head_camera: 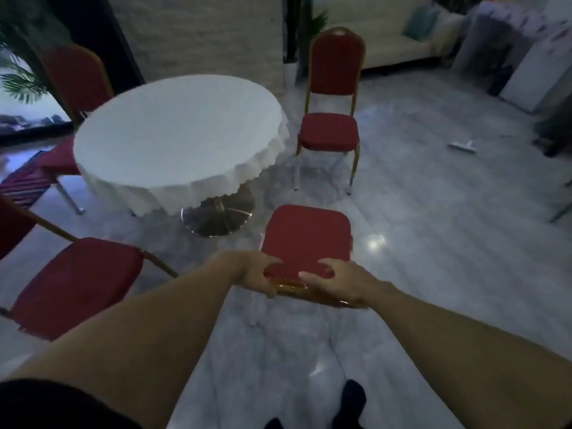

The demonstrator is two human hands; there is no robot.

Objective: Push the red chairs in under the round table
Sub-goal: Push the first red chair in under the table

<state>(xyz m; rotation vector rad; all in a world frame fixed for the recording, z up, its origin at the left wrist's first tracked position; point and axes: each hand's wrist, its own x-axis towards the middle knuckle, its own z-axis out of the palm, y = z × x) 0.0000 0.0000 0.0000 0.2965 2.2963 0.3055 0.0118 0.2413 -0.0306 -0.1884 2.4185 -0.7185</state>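
Observation:
A round table point(173, 134) with a white cloth and a metal foot stands left of centre. Right in front of me is a red chair point(306, 233) with a gold frame, seen from above and behind. My left hand point(257, 274) and my right hand point(337, 281) both grip the gold top rail of its back. Its seat points toward the table and sits apart from the cloth's edge. A second red chair point(332, 88) stands upright at the table's far right. A third red chair point(74, 283) is at my near left. A fourth red chair point(74, 78) stands behind the table at left.
A striped rug point(24, 184) lies at the left edge. A pale sofa point(387, 29) lines the back wall, and a potted plant point(305, 29) stands by the pillar. A small white object point(462, 146) lies on the glossy floor at right. My feet point(349, 400) show at the bottom.

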